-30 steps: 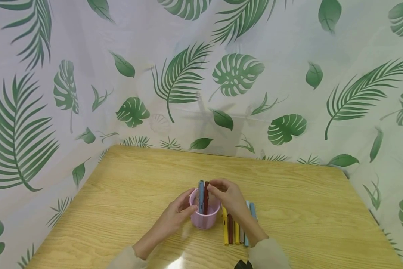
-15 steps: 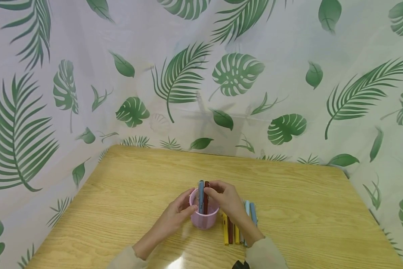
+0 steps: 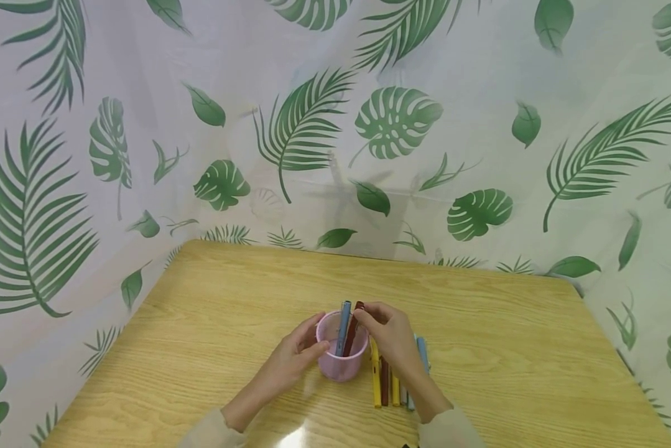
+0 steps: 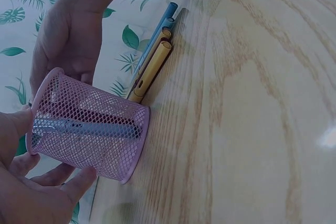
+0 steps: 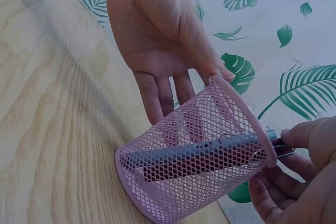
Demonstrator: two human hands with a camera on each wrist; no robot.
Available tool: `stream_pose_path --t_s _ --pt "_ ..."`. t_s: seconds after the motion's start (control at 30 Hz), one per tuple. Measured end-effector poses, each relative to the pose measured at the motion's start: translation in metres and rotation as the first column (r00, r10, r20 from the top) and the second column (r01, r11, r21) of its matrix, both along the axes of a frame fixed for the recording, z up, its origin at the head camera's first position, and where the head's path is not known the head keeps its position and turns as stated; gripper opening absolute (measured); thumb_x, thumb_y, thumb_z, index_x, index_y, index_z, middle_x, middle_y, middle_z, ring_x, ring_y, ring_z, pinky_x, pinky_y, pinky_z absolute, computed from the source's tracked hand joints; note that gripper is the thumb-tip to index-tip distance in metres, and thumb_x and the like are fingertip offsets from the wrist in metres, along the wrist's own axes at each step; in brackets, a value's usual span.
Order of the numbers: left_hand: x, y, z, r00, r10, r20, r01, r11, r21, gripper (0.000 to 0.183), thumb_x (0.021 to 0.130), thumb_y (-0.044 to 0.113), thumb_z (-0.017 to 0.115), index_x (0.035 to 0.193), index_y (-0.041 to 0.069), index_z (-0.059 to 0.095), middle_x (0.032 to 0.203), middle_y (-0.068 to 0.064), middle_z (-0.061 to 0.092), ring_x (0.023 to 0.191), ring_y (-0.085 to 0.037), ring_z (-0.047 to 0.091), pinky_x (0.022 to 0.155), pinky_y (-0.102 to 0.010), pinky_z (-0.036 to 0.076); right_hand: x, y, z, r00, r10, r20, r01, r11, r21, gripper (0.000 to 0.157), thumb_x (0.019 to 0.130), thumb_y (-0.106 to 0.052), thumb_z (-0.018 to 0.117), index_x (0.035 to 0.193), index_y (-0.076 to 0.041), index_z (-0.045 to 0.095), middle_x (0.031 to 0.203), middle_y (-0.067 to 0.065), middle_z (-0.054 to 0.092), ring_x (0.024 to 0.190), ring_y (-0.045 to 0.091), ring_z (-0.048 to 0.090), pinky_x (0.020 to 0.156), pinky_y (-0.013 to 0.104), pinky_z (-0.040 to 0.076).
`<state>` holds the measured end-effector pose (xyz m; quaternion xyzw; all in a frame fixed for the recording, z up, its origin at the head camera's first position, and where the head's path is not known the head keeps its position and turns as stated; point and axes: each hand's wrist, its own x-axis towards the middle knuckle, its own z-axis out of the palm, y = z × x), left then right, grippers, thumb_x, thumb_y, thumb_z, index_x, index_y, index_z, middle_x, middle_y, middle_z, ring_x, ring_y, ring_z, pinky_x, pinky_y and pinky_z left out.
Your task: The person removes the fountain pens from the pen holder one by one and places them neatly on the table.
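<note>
A pink mesh pen cup [image 3: 339,371] stands upright on the table. My left hand [image 3: 291,356] holds it from the left, thumb over the near rim and fingers round the far side. Inside lean two pens, a blue one [image 3: 343,330] and a dark red one [image 3: 351,337], their upper ends above the rim. My right hand [image 3: 392,339] pinches the dark red pen's top between thumb and fingers at the right of the rim. Through the mesh in the right wrist view, the blue pen [image 5: 194,151] reaches down to the cup's bottom.
Right of the cup several pens lie side by side on the wooden table [image 3: 229,298]: a yellow pen [image 3: 376,382], a dark red pen [image 3: 385,382], another yellow pen [image 3: 395,393] and blue ones [image 3: 422,351], partly under my right forearm. A leaf-patterned curtain [image 3: 313,211] hangs behind.
Both pens in the cup have gone from nearly upright to leaning right at their tops. My right hand has shifted slightly right with the dark red pen; the left hand keeps its hold.
</note>
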<state>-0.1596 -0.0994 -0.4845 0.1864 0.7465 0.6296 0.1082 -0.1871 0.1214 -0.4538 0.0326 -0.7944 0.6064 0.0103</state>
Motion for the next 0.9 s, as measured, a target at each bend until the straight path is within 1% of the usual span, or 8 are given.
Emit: stream_pose_path --t_s 0.03,0.13,0.27,0.33,0.53,0.67,0.83,0.9 --pt "0.0 0.0 0.0 1.0 0.002 -0.002 -0.002 1.0 0.003 0.062 0.109 0.021 0.056 0.161 0.001 0.028 0.153 -0.03 0.045 0.14 -0.043 0.047 0.114 -0.052 0.041 0.001 0.001 0.001 1.0 -0.008 -0.004 0.008 1.0 -0.001 0.03 0.099 -0.026 0.073 0.115 -0.001 0.075 0.105 0.009 0.075 0.096 0.02 0.068 0.087 0.03 0.056" --pt "0.0 0.0 0.001 1.0 0.005 0.003 -0.005 1.0 0.008 0.063 0.109 0.021 0.056 0.161 0.001 0.028 0.153 -0.031 0.044 0.14 -0.044 0.046 0.114 -0.052 0.042 0.002 0.004 0.002 1.0 -0.027 -0.007 0.027 1.0 -0.006 0.031 0.099 -0.027 0.072 0.116 0.0 0.074 0.107 0.01 0.075 0.093 0.021 0.069 0.087 0.035 0.057" --pt "0.002 0.0 0.003 1.0 0.016 0.004 -0.016 1.0 0.006 0.064 0.109 0.023 0.057 0.161 0.0 0.029 0.153 -0.032 0.043 0.14 -0.045 0.046 0.114 -0.053 0.041 0.003 0.008 0.005 0.999 -0.033 0.008 0.033 0.999 -0.014 0.03 0.1 -0.025 0.071 0.116 -0.001 0.074 0.11 0.011 0.075 0.09 0.023 0.071 0.09 0.042 0.057" --pt "0.002 0.0 0.003 1.0 0.019 0.003 -0.019 1.0 0.002 0.064 0.109 0.024 0.057 0.161 0.0 0.028 0.153 -0.032 0.043 0.14 -0.045 0.045 0.114 -0.054 0.041 0.004 0.01 0.006 0.999 -0.032 0.011 0.032 0.999 -0.023 0.029 0.101 -0.024 0.07 0.116 0.0 0.074 0.111 0.012 0.075 0.089 0.023 0.072 0.09 0.041 0.057" --pt "0.002 0.0 0.002 1.0 0.019 0.001 -0.019 1.0 -0.011 0.064 0.109 0.025 0.056 0.161 0.001 0.028 0.153 -0.032 0.044 0.14 -0.045 0.045 0.114 -0.054 0.041 0.006 0.015 0.011 0.999 -0.047 0.014 0.048 0.997 -0.067 0.028 0.101 -0.021 0.069 0.117 0.002 0.073 0.11 0.013 0.074 0.09 0.025 0.071 0.091 0.046 0.057" --pt "0.002 0.0 0.001 1.0 0.009 -0.005 -0.009 1.0 -0.016 0.065 0.109 0.027 0.057 0.161 0.001 0.027 0.153 -0.032 0.043 0.14 -0.046 0.045 0.114 -0.054 0.041 0.007 0.019 0.013 0.999 -0.047 0.007 0.047 0.995 -0.082 0.029 0.102 -0.023 0.07 0.117 0.001 0.072 0.11 0.014 0.074 0.092 0.03 0.071 0.093 0.049 0.057" --pt "0.001 0.0 0.0 1.0 0.008 0.001 -0.008 1.0 -0.02 0.065 0.109 0.029 0.056 0.162 0.003 0.028 0.154 -0.031 0.043 0.141 -0.045 0.044 0.114 -0.055 0.04 0.009 0.027 0.014 0.999 -0.044 0.008 0.045 0.994 -0.1 0.032 0.101 -0.028 0.07 0.116 0.001 0.072 0.107 0.014 0.073 0.097 0.037 0.069 0.094 0.046 0.057" --pt "0.001 0.0 0.0 1.0 0.011 0.009 -0.01 1.0 -0.016 0.066 0.109 0.029 0.056 0.162 0.003 0.028 0.154 -0.03 0.043 0.142 -0.044 0.044 0.115 -0.055 0.04 0.009 0.031 0.014 0.998 -0.052 0.019 0.053 0.993 -0.106 0.033 0.102 -0.028 0.07 0.116 0.001 0.072 0.106 0.014 0.073 0.095 0.035 0.069 0.094 0.044 0.056"
